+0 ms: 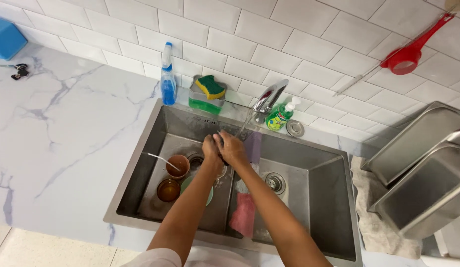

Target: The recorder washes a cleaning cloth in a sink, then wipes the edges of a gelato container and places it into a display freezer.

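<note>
My left hand (210, 149) and my right hand (232, 147) are pressed together over the steel double sink (141, 148), under a thin stream from the chrome tap (270, 96). Something small and dark shows between the fingers; I cannot tell what it is. Below the hands, in the left basin, stand a brown cup (177, 166) with a utensil in it, a second brown cup (168, 190) and a green plate (186, 184). A pink cloth (244, 214) hangs on the divider between the basins.
Behind the sink stand a blue spray bottle (167, 81), a sponge holder with a yellow-green sponge (209, 92) and a green soap bottle (280, 115). Steel trays (422, 173) lean at the right on a towel. A red strainer (405, 58) hangs on the tiled wall. Marble counter lies left.
</note>
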